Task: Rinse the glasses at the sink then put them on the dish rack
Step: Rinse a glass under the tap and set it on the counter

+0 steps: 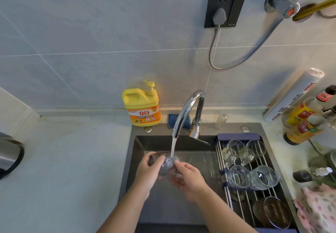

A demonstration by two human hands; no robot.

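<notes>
A clear glass (168,164) is under the running stream from the chrome faucet (187,110), over the dark sink (134,152). My left hand (148,173) grips it from the left and my right hand (187,179) holds it from the right; both hide most of the glass. On the roll-up dish rack (241,207) across the sink's right side lie several rinsed glasses: two mugs with handles (234,150) at the back and two ribbed tumblers (263,177) in front of them.
A yellow detergent bottle (142,108) and a blue sponge (172,120) stand behind the sink. Sauce bottles (301,121) crowd the right counter, with a pink floral cloth (318,209) near the rack. A kettle (9,154) sits at far left. A dark dish (276,212) lies under the rack.
</notes>
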